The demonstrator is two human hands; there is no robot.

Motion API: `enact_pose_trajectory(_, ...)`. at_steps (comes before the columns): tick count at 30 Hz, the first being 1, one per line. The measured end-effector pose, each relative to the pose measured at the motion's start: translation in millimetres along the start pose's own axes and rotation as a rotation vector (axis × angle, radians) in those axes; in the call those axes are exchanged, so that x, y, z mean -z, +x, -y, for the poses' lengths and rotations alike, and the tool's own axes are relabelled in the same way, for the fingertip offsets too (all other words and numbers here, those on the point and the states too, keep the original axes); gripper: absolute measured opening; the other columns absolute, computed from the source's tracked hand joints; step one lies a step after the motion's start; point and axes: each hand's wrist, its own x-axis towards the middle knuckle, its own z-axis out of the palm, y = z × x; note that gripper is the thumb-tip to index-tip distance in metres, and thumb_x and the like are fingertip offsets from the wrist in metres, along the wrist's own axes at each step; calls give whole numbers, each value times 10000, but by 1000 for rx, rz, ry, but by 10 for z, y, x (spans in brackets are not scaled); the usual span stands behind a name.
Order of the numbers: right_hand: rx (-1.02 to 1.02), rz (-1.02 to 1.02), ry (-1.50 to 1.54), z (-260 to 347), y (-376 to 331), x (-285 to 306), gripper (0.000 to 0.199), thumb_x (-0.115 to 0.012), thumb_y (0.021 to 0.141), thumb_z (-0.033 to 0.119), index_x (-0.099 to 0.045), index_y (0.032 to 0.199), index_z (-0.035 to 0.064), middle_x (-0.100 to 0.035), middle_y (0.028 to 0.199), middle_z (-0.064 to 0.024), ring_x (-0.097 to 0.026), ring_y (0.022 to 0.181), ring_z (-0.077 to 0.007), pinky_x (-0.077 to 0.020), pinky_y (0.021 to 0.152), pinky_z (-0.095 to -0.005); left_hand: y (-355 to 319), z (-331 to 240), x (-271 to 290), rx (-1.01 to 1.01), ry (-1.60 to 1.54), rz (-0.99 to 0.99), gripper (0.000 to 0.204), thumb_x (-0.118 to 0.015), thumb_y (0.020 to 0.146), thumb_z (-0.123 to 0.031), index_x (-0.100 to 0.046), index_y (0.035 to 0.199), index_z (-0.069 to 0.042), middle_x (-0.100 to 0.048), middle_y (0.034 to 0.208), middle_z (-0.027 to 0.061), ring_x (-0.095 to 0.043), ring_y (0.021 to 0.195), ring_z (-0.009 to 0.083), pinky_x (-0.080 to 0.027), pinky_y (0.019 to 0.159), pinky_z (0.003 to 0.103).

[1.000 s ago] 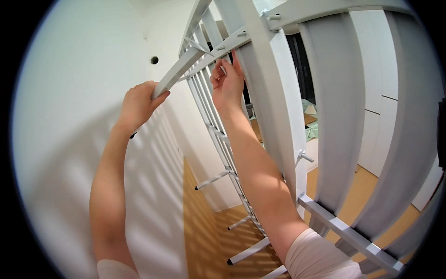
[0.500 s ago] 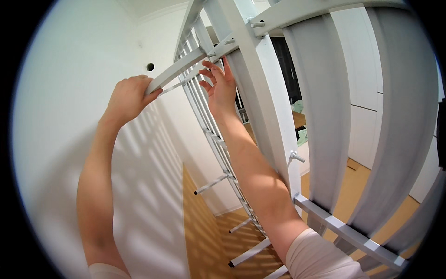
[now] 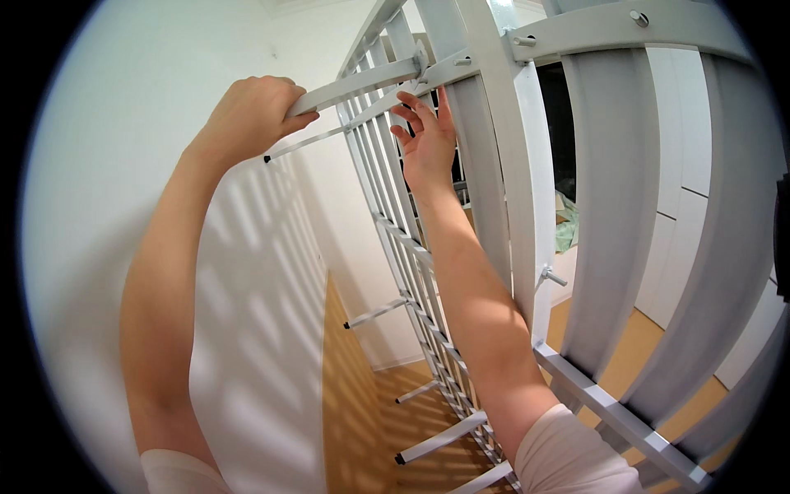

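Note:
My left hand [image 3: 251, 115] is closed around the free end of a light grey metal bar [image 3: 355, 87]. The bar's other end meets the rail of a tall grey metal frame [image 3: 527, 173], where a bolt end sticks out. Just below that joint is my right hand [image 3: 429, 146], palm up, fingers spread and partly curled. Its index finger reaches up against the rail; whether it touches the bolt cannot be seen. More bolts [image 3: 525, 41] protrude from the rail and the upright post.
A white wall [image 3: 99, 189] stands close on the left. Several leg bars with black end caps [image 3: 440, 438] jut from the frame toward it. Wide grey slats [image 3: 613, 198] fill the right side. Behind them are white cabinets [image 3: 675, 189] and a wood-coloured floor [image 3: 629, 350].
My left hand has risen with the bar's end, so the bar lies closer to level. The frame and my right hand appear further right in the view. My right hand stays by the joint.

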Motion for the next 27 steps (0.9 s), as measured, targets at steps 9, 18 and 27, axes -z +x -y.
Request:
enact_pose_trajectory(9,-1,-13,1,-1,-2,-3,634,-539,1002,149,-282,1580,124,-672,1152,-96,-630,964,-140,-522,746,-312,2,25,80,-33,13,5,361,-671,932,-309,-633,717,-21,-591,660,118,-564,618,320,-466,609,431)
enact_pose_trajectory(18,-3,-6,10,-28,52,41,608,-502,1014,88,-280,1572,184,-694,1166,-131,-669,982,-162,-542,737,-320,-14,36,49,-106,57,-60,365,-683,929,-309,-631,713,-21,-595,664,117,-572,619,318,-481,611,428)
enact_pose_trajectory(27,0,1,10,-24,41,50,598,-509,1016,93,-284,1563,179,-706,1138,-126,-670,970,-164,-537,725,-323,89,-54,101,-84,130,17,284,-671,930,-259,-661,779,-19,-626,743,105,-589,660,316,-481,644,426)
